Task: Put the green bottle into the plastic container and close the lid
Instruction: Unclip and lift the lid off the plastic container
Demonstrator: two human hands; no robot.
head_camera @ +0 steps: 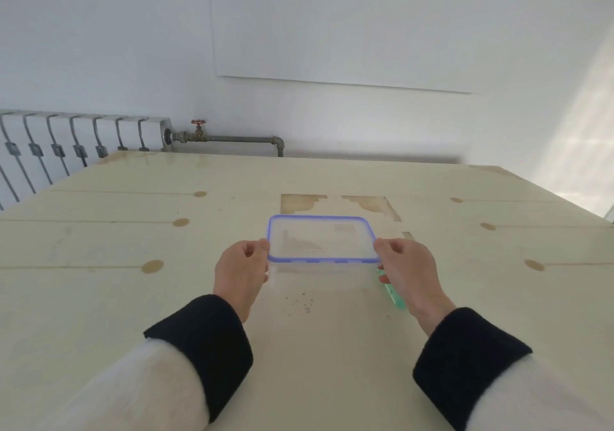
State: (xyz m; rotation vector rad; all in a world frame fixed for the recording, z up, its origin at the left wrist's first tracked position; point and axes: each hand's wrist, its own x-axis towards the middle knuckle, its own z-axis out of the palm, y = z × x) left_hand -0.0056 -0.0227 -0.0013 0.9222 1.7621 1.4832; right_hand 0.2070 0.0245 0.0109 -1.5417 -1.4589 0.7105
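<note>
**Counter inventory: one container, one lid, one bottle**

One plastic container [300,269], clear, under one blue-rimmed lid [321,239], centre of counter [99,248]. Left hand [241,269] pinches the lid at 9 o'clock, right hand [410,272] at 3 o'clock. One green bottle [393,296] lies beneath the right hand, outside the container. No legible writing.

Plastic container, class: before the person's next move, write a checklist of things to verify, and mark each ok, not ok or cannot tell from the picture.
1. Both hands on the lid: ok. The left hand and right hand pinch its two short ends.
2. Lid off the plastic container: cannot tell; the clear body below barely shows.
3. Green bottle inside the container: not ok. It lies on the table, under the right hand.
4. Bottle within reach: ok, right beside the container.
5. Container free of other things: cannot tell.
6. Free table space to set the lid down: ok.
</note>
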